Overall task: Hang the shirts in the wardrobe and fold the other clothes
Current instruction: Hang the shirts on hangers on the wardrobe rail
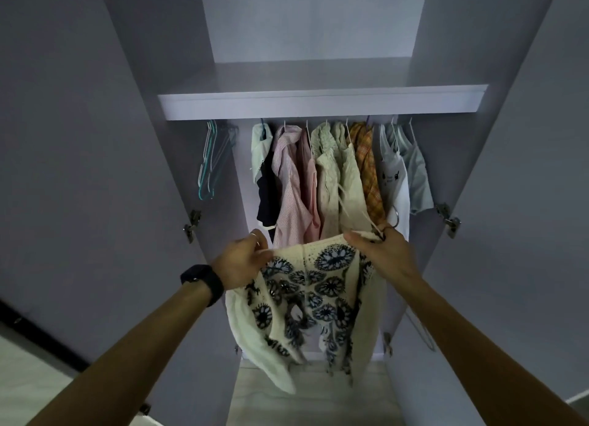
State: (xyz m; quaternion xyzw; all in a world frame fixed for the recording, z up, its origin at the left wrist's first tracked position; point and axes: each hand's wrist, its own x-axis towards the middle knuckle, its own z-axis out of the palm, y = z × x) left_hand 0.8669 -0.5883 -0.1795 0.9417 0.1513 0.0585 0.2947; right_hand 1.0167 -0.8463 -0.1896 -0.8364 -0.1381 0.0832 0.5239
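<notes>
Hands hold a cream crocheted top (315, 285) spread before the open wardrobe (322, 102): left hand (243, 261) and right hand (381, 250) each pinch a shoulder, likely lining it up for the rail of hung shirts (338, 173).

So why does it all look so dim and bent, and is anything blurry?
Head view: the light is dim and bluish, brightest along the shelf edge; the wide lens splays the wardrobe doors outward; the lower hem of the cream patterned top is smeared, likely motion blur; the hanging shirts look fairly sharp.
</notes>
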